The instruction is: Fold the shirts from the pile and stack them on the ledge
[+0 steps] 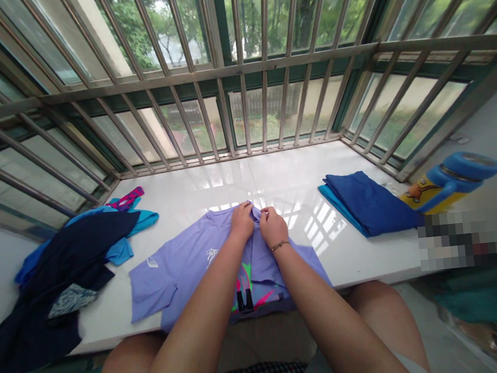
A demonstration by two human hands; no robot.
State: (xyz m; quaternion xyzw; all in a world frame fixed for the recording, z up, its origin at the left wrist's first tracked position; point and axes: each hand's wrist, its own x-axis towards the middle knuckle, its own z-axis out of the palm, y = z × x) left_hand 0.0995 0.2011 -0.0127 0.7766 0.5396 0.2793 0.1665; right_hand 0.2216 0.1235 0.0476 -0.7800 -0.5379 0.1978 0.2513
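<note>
Steel window bars (258, 66) wrap round a glossy white ledge (357, 264). Head view: purple T-shirt (189, 262) spread along its front edge, left hand (243, 221) and right hand (274, 226) both pinching the top edge. Looks light, soft, kinda floppy; I'd hold it near the shoulders.

A short-sleeved lavender T-shirt (189, 262) lies on the white window ledge (361, 260), its collar toward the window and its lower part reaching the near edge. One sleeve, marked with a small white outline emblem, spreads out flat to the left, while the cloth right of the middle is creased and overlapping, with a corner jutting right. White lettering shows on the chest above a partly covered green, pink and black print, and the neckline is pinched up.
</note>
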